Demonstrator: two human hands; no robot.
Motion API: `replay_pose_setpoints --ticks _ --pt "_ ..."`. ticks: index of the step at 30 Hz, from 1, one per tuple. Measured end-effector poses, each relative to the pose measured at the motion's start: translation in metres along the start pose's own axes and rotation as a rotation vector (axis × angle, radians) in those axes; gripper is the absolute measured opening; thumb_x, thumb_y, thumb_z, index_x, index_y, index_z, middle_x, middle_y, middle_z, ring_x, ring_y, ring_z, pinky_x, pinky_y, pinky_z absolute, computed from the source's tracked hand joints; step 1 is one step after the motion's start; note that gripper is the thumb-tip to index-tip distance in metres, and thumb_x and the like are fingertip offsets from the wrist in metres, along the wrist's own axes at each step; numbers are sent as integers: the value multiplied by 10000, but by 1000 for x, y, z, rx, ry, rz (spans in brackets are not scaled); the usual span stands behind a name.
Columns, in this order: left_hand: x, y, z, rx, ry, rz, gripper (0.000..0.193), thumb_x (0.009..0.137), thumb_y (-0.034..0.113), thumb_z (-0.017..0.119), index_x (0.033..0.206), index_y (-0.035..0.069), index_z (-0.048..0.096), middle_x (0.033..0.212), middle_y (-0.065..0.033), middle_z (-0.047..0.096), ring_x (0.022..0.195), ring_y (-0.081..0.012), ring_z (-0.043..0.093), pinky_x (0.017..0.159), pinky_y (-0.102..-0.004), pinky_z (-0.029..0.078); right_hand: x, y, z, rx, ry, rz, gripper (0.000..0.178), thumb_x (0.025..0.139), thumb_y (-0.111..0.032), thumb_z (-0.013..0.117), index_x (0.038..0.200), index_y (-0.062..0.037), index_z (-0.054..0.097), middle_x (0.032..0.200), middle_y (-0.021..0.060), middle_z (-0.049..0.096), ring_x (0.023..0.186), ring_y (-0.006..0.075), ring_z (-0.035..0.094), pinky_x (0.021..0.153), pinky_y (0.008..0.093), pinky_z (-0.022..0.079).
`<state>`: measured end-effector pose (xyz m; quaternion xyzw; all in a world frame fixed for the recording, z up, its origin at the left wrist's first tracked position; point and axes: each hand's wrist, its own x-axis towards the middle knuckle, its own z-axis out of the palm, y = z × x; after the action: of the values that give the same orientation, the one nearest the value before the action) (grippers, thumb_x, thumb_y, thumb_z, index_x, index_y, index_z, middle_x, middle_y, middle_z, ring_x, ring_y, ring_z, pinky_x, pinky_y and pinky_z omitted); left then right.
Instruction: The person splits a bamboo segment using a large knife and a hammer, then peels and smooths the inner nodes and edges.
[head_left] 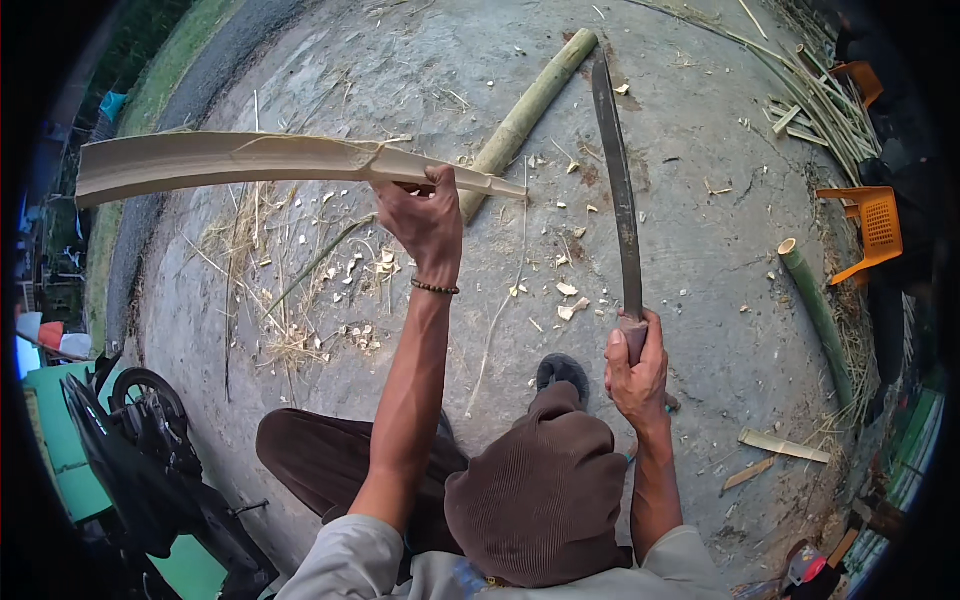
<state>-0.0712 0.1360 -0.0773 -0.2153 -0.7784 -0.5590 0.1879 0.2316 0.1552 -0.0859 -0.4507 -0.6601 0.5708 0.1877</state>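
A split length of bamboo (230, 160), pale on its inner side, stretches to the left from my left hand (422, 222). My fingers are closed round it near its narrow right end, and its wide end is raised off the ground. In my right hand (637, 378) is the handle of a machete (622, 190). Its long dark blade points away from me, clear of the bamboo piece. On the concrete beyond lies a round green bamboo pole (537, 105), partly hidden behind the split piece and my left hand.
Wood chips (570, 302) and straw-like shavings (295, 345) litter the concrete. At the right lie a cut bamboo pole (818, 305), an orange plastic chair (880, 222) and a pile of thin strips (835, 115). A black motorbike (150, 450) stands at the lower left.
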Motion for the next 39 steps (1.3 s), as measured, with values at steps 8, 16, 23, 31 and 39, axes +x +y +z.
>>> replay_pose_setpoints --ticks 8,16,23,31,39 --pt "19 5 -15 15 -485 23 731 839 224 759 1378 -63 356 1204 -241 529 953 -262 617 816 -397 552 50 78 75 -246 -148 -284 387 1002 -297 552 1231 -11 428 800 265 629 807 502 640 663 523 480" --pt "45 26 -99 -372 -674 -222 1182 845 791 504 1582 52 -51 1644 -195 78 1520 -328 135 1218 -487 156 59 92 85 -183 -155 -184 340 995 -298 556 1150 -5 479 820 296 631 842 536 620 689 552 473" --pt "63 51 -139 -582 141 -81 997 935 783 268 1576 35 114 1623 -146 207 1516 -251 160 1221 -458 162 63 84 108 -216 -143 -223 342 991 -300 557 1164 -10 500 886 309 646 885 527 620 718 556 478" --pt "100 108 -150 -295 -64 171 396 1034 198 555 1337 -57 544 1209 -166 687 1079 -193 682 842 -318 595 55 -5 44 -244 -48 -306 387 1010 -298 534 1276 -23 483 834 248 652 784 446 662 700 494 490" --pt "106 154 -139 -210 -184 361 333 926 114 705 1251 48 671 1170 -127 637 1034 -191 677 807 -297 615 -21 -175 -5 -36 -44 -763 466 1040 -222 520 1442 -45 366 631 79 496 534 174 516 559 365 454"
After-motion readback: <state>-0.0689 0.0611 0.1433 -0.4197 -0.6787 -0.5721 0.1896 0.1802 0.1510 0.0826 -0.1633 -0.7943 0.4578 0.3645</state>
